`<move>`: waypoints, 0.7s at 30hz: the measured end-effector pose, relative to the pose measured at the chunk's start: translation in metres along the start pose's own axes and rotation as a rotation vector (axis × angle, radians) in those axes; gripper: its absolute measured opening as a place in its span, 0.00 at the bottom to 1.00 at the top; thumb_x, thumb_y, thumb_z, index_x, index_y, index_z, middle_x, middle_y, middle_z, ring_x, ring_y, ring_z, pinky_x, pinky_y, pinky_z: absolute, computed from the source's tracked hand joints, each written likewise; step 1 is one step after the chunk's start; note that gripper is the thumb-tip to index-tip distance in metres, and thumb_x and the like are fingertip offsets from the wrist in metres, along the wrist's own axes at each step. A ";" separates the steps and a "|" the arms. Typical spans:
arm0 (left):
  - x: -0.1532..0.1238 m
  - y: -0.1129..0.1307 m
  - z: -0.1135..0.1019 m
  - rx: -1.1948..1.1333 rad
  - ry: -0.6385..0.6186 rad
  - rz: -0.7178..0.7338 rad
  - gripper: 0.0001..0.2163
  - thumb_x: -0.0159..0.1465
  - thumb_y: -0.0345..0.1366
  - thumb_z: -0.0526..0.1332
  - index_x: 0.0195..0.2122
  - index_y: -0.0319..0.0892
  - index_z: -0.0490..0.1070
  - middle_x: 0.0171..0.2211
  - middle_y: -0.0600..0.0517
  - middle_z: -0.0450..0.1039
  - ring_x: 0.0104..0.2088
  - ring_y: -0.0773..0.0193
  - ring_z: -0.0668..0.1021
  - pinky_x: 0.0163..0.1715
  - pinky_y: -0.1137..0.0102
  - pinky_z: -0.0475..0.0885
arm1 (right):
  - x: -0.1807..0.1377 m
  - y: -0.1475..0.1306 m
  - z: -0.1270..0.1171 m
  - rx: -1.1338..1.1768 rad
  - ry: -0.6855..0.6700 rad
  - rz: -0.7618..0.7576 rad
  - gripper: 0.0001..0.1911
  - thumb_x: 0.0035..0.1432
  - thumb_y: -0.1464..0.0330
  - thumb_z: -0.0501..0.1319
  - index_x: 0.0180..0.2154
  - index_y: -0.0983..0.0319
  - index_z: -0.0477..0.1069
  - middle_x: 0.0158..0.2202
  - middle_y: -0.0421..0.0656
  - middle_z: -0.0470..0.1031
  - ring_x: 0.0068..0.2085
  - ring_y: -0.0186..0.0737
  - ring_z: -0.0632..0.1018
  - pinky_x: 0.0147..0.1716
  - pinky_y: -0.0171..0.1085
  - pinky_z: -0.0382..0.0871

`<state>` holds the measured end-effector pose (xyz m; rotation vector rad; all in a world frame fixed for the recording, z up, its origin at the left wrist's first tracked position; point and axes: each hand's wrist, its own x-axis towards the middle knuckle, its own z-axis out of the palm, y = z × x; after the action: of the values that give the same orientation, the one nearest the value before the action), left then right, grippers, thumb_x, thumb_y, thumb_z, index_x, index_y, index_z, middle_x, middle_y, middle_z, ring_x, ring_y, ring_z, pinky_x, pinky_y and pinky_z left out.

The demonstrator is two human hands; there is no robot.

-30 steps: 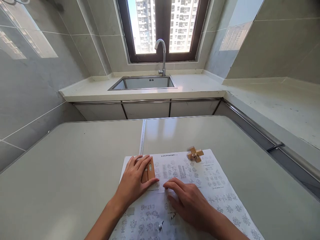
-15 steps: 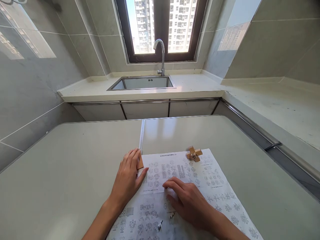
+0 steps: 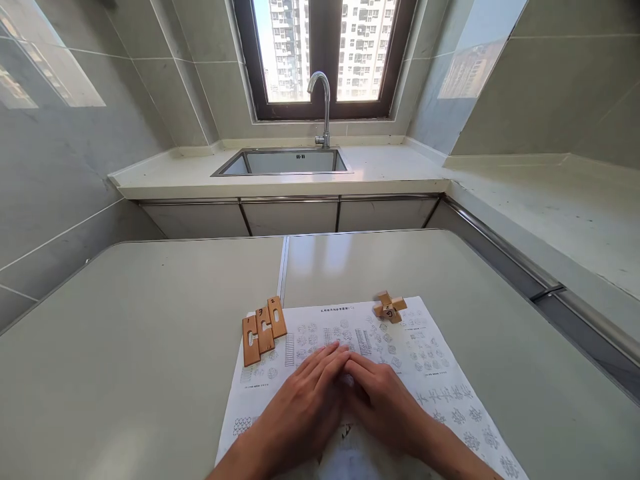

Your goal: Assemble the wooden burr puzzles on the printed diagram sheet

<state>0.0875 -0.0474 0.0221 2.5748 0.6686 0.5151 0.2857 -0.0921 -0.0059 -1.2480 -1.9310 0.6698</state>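
Left hand (image 3: 305, 410) and right hand (image 3: 387, 407) are resting flat and empty on the sheet (image 3: 440, 373), fingertips touching. Paper's likely handling light, limp, slippery, so I'm favouring a corner pinch. Stiff wooden slats (image 3: 263, 327) are lying at its far-left corner.

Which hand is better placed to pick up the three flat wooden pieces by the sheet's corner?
Left, probably. The left hand lies on the sheet nearer the wooden pieces; the right hand would have to cross it.

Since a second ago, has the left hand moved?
Yes: the left hand went right along the white printed paper sheet, off the flat wooden pieces, to the right hand.
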 end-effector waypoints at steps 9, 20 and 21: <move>0.002 -0.005 0.002 0.009 -0.025 -0.027 0.33 0.70 0.25 0.55 0.74 0.47 0.49 0.69 0.44 0.68 0.72 0.50 0.66 0.69 0.49 0.70 | 0.000 0.001 0.000 0.030 0.004 0.013 0.14 0.63 0.79 0.56 0.44 0.56 0.72 0.43 0.44 0.81 0.37 0.43 0.82 0.38 0.39 0.76; 0.002 -0.004 0.001 0.031 -0.031 -0.026 0.34 0.68 0.23 0.56 0.73 0.46 0.49 0.68 0.44 0.69 0.72 0.51 0.66 0.69 0.51 0.70 | 0.003 -0.003 -0.004 0.156 0.039 0.078 0.07 0.69 0.72 0.56 0.41 0.57 0.73 0.35 0.41 0.77 0.29 0.37 0.72 0.30 0.37 0.70; 0.002 -0.004 0.001 0.025 -0.033 -0.033 0.34 0.68 0.23 0.56 0.73 0.47 0.49 0.68 0.44 0.68 0.72 0.51 0.66 0.69 0.51 0.70 | 0.003 -0.004 -0.005 0.182 0.046 0.100 0.07 0.70 0.71 0.56 0.41 0.57 0.73 0.34 0.40 0.77 0.28 0.37 0.71 0.29 0.36 0.70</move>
<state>0.0879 -0.0431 0.0199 2.5854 0.7089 0.4557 0.2868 -0.0901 0.0008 -1.2406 -1.7372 0.8410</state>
